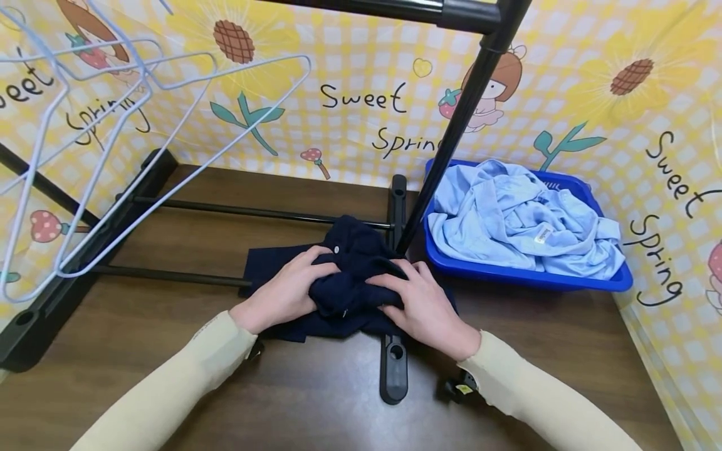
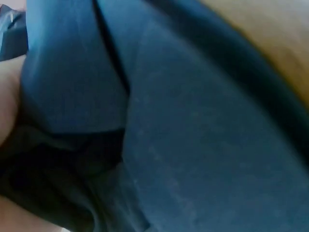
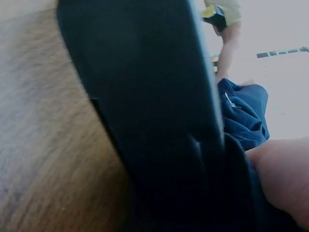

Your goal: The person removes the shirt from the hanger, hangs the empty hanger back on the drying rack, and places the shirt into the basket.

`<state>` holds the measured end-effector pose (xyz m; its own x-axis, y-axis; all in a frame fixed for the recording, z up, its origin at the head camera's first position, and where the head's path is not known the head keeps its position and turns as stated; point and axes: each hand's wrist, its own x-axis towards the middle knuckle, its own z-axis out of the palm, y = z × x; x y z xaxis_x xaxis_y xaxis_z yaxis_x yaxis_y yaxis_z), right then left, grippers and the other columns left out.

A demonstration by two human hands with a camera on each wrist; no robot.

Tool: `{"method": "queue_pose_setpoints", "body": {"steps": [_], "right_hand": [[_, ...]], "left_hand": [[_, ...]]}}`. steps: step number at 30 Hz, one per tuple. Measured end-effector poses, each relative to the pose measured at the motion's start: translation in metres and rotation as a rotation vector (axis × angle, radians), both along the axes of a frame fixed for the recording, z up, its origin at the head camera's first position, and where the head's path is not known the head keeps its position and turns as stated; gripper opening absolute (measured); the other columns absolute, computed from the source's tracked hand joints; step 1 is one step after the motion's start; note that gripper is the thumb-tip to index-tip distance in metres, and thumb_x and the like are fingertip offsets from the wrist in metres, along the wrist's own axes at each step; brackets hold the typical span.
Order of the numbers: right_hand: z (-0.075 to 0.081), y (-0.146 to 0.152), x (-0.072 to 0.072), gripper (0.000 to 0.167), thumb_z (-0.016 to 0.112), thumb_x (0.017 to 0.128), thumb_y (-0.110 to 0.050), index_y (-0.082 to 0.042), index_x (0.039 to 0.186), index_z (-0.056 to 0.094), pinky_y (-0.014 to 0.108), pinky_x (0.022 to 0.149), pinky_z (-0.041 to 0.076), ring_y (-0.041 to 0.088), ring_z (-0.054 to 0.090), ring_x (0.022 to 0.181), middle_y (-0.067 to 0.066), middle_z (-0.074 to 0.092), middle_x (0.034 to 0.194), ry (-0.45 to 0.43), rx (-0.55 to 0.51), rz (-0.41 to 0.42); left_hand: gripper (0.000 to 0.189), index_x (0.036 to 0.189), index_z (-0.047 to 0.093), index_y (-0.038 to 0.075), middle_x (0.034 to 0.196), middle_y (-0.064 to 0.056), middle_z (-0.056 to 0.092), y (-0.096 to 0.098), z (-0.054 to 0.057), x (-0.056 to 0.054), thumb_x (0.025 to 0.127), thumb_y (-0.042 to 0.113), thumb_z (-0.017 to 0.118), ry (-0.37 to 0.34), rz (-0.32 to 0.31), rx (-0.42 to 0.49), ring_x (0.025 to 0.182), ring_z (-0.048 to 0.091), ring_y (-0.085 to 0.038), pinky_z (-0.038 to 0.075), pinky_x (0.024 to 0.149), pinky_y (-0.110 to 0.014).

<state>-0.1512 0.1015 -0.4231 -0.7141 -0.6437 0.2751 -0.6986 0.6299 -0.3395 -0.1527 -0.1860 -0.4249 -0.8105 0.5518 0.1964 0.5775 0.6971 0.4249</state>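
Observation:
A bunched dark navy garment with a small white button lies across the foot of a black rack in the head view. From its left side my left hand grips the cloth, thumb and fingers bent into the folds. My right hand holds the opposite side with curled fingers, some of them hidden in the fabric. Navy cloth fills most of the left wrist view, between bits of the left hand at the left edge. In the right wrist view the right hand shows beside the navy folds.
A blue basket holding light blue clothing stands right of the rack post. Pale wire hangers hang at upper left. The rack's foot and lower bars rest on the wooden surface, against a patterned backdrop.

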Motion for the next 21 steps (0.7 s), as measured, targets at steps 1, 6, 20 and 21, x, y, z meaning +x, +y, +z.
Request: {"method": "queue_pose_setpoints", "body": {"steps": [1,6,20,21], "right_hand": [[0.001,0.001,0.0,0.045,0.081,0.089,-0.019,-0.03,0.131,0.068,0.04,0.083,0.048,0.028,0.046,0.107,0.006,0.054,0.14,0.002,-0.003,0.004],[0.013,0.009,0.003,0.038,0.078,0.089,-0.011,-0.026,0.124,0.073,0.042,0.09,0.045,0.026,0.052,0.106,0.004,0.063,0.128,0.056,-0.112,0.05],[0.128,0.051,0.038,0.01,0.073,0.074,-0.011,-0.002,0.076,0.078,0.039,0.087,0.045,0.039,0.058,0.087,0.021,0.069,0.091,0.591,-0.874,-0.013],[0.133,0.056,0.038,0.012,0.075,0.071,-0.013,-0.001,0.071,0.076,0.04,0.087,0.046,0.041,0.058,0.084,0.023,0.068,0.087,0.676,-0.939,-0.052]], "left_hand": [[0.055,0.123,0.07,0.018,0.143,-0.013,0.048,-0.001,0.001,-0.001,0.074,-0.005,0.081,0.012,-0.017,0.017,0.126,0.05,-0.035,0.043,0.103,-0.053],[0.042,0.114,0.071,0.019,0.139,-0.007,0.052,0.003,0.016,0.002,0.079,-0.002,0.079,0.085,-0.072,0.131,0.124,0.053,-0.026,0.046,0.101,-0.046],[0.013,0.101,0.07,0.005,0.127,-0.023,0.057,0.101,0.117,0.012,0.096,0.017,0.072,0.506,-0.339,0.842,0.116,0.058,-0.034,0.049,0.095,-0.043],[0.015,0.099,0.069,0.004,0.124,-0.026,0.058,0.113,0.126,0.012,0.098,0.019,0.07,0.546,-0.365,0.887,0.115,0.058,-0.036,0.05,0.095,-0.045]]}}
